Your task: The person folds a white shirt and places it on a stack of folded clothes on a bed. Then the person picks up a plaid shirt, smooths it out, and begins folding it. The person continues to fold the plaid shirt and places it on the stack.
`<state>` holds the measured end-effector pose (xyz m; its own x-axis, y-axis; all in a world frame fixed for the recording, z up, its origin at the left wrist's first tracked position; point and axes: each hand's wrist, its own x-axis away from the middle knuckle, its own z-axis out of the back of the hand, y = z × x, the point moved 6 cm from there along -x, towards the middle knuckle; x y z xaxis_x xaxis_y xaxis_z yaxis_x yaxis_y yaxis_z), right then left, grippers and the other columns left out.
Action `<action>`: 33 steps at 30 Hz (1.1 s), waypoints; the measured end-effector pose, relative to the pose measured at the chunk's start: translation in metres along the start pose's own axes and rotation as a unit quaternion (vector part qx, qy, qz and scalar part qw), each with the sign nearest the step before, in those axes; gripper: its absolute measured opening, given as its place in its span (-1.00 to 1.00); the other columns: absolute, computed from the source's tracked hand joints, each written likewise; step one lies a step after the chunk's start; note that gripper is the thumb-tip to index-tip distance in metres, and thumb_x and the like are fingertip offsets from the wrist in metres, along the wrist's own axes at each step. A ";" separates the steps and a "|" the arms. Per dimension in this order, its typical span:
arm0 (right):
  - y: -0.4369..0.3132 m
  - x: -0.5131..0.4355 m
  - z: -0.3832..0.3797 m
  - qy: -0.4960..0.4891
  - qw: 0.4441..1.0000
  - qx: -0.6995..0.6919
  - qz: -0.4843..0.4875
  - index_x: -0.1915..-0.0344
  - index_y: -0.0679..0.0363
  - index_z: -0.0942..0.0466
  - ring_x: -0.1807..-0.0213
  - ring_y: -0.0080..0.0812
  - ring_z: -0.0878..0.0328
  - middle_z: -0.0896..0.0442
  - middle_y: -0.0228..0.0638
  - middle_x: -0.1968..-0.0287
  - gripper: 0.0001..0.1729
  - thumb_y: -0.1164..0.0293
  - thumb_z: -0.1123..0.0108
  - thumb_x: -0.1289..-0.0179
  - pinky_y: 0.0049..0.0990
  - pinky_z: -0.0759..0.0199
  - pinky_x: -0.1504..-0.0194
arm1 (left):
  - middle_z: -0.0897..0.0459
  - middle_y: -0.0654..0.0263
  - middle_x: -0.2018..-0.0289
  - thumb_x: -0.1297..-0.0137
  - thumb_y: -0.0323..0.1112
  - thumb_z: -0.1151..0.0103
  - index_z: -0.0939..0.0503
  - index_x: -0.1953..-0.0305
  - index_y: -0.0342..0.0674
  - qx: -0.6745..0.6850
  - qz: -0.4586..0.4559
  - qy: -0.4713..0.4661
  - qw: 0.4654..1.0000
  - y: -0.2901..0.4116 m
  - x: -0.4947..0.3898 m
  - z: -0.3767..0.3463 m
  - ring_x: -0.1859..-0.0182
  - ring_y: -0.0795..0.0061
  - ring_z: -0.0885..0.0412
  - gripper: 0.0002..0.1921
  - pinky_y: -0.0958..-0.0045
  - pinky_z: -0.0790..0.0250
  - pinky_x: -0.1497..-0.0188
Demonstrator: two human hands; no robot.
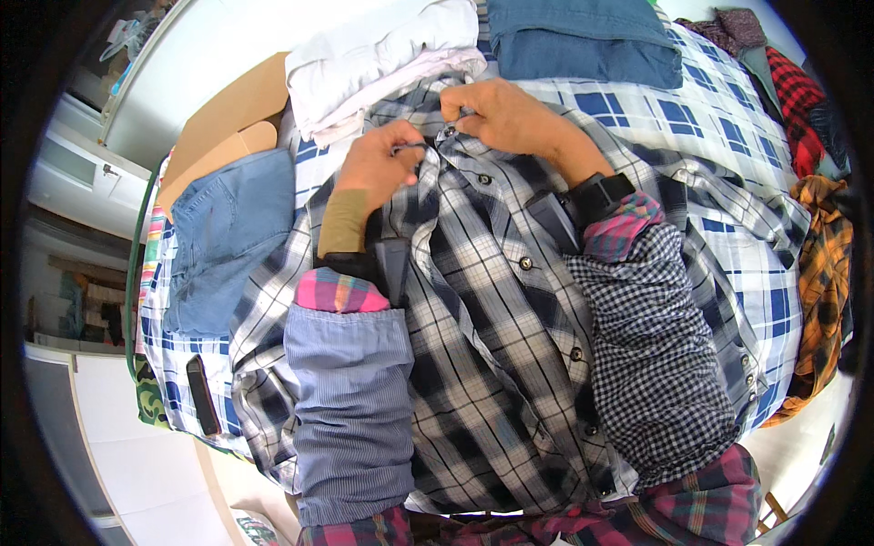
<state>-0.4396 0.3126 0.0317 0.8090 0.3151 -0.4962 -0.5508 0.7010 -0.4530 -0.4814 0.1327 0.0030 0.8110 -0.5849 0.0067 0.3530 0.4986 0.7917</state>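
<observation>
A black, white and grey plaid button-up shirt lies front side up before me, its collar at the far end and its sleeves spread to both sides. At the collar, my left hand pinches the left front edge between thumb and fingers. My right hand grips the opposite edge beside the top button. The front hangs apart below my hands, with dark buttons such as this one along the right edge. Each of my wrists wears a black strap with a dark device.
The shirt rests on a blue-and-white checked bedcover. Around it lie folded white garments, folded blue trousers, blue jeans and a cardboard box. A phone is at left, an orange plaid garment at right.
</observation>
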 end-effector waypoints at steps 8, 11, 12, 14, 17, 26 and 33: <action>0.010 0.000 -0.021 -0.026 0.999 -0.016 -0.031 0.17 0.11 -0.71 0.07 0.05 -0.68 -0.74 -0.11 0.23 -0.80 0.45 -0.31 -0.17 -0.13 -0.54 -0.01 | -0.75 0.25 0.19 -0.48 -0.49 -0.14 -0.64 -0.04 -0.40 0.244 -0.019 0.032 0.969 -0.018 0.001 0.008 0.26 0.53 -0.78 -0.80 0.57 -0.66 0.22; 0.005 0.002 -0.017 -0.010 0.998 -0.051 -0.025 0.25 0.27 -0.61 0.47 -0.38 -0.66 -0.63 -0.26 0.39 -0.92 0.57 -0.28 -0.25 -0.37 -0.47 0.40 | -0.75 0.27 0.20 -0.47 -0.48 -0.16 -0.65 -0.02 -0.39 0.237 0.008 0.068 0.969 -0.017 0.004 0.010 0.29 0.53 -0.77 -0.81 0.58 -0.64 0.27; 0.006 0.001 -0.016 -0.020 0.997 -0.057 -0.039 0.26 0.28 -0.61 0.45 -0.35 -0.67 -0.62 -0.25 0.40 -0.93 0.55 -0.28 -0.24 -0.36 -0.47 0.38 | -0.75 0.29 0.22 -0.46 -0.47 -0.18 -0.65 -0.01 -0.36 0.213 0.014 0.077 0.974 -0.016 0.004 0.011 0.31 0.56 -0.77 -0.82 0.62 -0.56 0.36; 0.007 -0.001 -0.013 -0.015 0.996 -0.056 -0.072 0.25 0.26 -0.62 0.30 -0.18 -0.67 -0.66 -0.16 0.33 -0.88 0.48 -0.30 -0.21 -0.26 -0.48 0.22 | -0.75 0.31 0.23 -0.45 -0.47 -0.19 -0.65 0.00 -0.35 0.193 0.006 0.084 0.977 -0.012 0.004 0.012 0.33 0.59 -0.76 -0.82 0.64 -0.49 0.41; 0.007 -0.005 -0.007 0.027 0.994 -0.012 -0.102 0.22 0.23 -0.67 0.04 0.12 -0.67 -0.74 0.01 0.17 -0.78 0.35 -0.33 -0.17 -0.08 -0.52 -0.05 | -0.74 0.34 0.27 -0.43 -0.46 -0.20 -0.70 0.03 -0.28 0.184 -0.011 0.112 0.977 -0.009 0.003 0.012 0.36 0.67 -0.71 -0.84 0.66 -0.43 0.43; 0.000 -0.001 -0.006 0.061 0.985 0.044 -0.153 0.34 0.30 -0.71 0.23 0.07 -0.76 -0.75 0.07 0.31 -0.76 0.33 -0.27 -0.12 -0.13 -0.60 0.07 | -0.75 0.31 0.30 -0.39 -0.54 -0.16 -0.72 0.07 -0.31 0.186 -0.059 0.075 0.978 0.007 -0.001 -0.010 0.34 0.64 -0.70 -0.83 0.60 -0.57 0.32; 0.013 0.000 -0.021 -0.043 0.935 -0.280 -0.213 0.28 0.32 -0.70 0.53 -0.47 -0.73 -0.71 -0.24 0.44 -0.88 0.52 -0.29 -0.19 -0.53 -0.60 0.47 | -0.74 0.29 0.32 -0.31 -0.57 -0.18 -0.71 0.13 -0.36 0.190 -0.053 0.089 0.976 0.000 -0.005 -0.018 0.36 0.60 -0.71 -0.84 0.57 -0.57 0.34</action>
<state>-0.4507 0.3083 0.0099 0.9799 0.1508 -0.1307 -0.1753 0.3382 -0.9246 -0.4768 0.1472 -0.0083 0.8590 -0.4837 -0.1678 0.2694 0.1484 0.9515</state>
